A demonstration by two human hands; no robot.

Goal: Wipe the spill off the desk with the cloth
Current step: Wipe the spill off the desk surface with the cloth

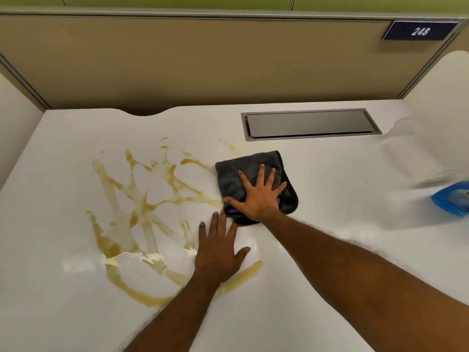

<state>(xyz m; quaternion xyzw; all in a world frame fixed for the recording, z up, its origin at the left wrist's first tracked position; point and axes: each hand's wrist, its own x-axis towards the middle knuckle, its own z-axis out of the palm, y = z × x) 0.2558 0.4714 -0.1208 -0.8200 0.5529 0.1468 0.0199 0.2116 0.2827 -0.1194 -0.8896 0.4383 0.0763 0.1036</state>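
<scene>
A yellow-brown spill [142, 207] streaks across the left half of the white desk [317, 245], with a curved smear running toward the front edge. A folded dark grey cloth [243, 168] with a purple tag lies just right of the spill, near the desk's middle. My right hand [258, 194] presses flat on the cloth with its fingers spread. My left hand [218, 252] rests flat on the bare desk beside the spill's right edge, fingers apart and holding nothing, its fingertips close to the cloth's near corner.
A grey metal cable hatch [311, 124] is set into the desk behind the cloth. A blue-lidded object [453, 199] sits at the right edge. A tan partition [203, 62] with a "248" sign [420, 31] walls the back.
</scene>
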